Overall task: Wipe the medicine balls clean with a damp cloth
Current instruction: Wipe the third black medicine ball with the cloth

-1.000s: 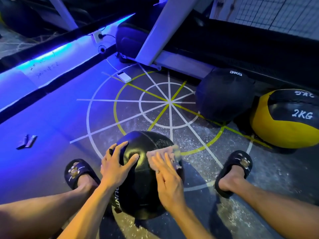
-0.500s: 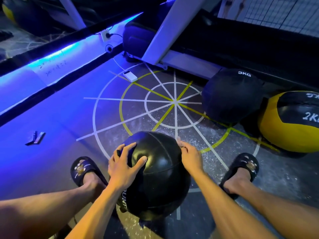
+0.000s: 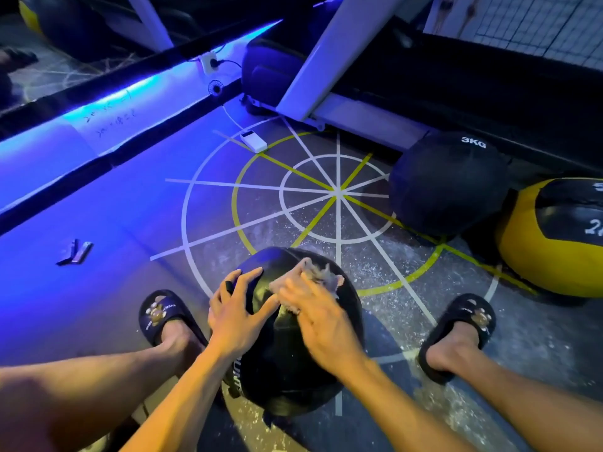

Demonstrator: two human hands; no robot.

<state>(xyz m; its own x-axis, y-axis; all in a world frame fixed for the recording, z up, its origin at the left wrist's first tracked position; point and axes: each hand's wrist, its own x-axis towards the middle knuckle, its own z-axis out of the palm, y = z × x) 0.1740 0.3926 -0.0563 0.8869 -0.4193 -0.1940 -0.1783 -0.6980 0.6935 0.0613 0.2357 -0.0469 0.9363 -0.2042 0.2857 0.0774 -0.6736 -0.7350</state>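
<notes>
Blue-lit gym floor spreads out below, marked with white and yellow circles and spokes, and a pale treadmill frame slants along the far side. Well to the right sit a black 3 kg ball and, touching it, a yellow and black ball, neither being handled. Between two feet in dark slippers rests the black ball being wiped, directly under both hands. On its left shoulder the left hand lies spread, fingers wide and pressing the skin to steady it. On the crown and slightly right, the right hand presses flat, fingers extended over the cloth, which is bunched beyond the fingertips toward the far side. The right hand is blurred, so its grip on the cloth is hard to judge. Unwiped surface probably lies on the far and lower faces, away from the fingers, so the coming stroke likely calls for turning the ball.
</notes>
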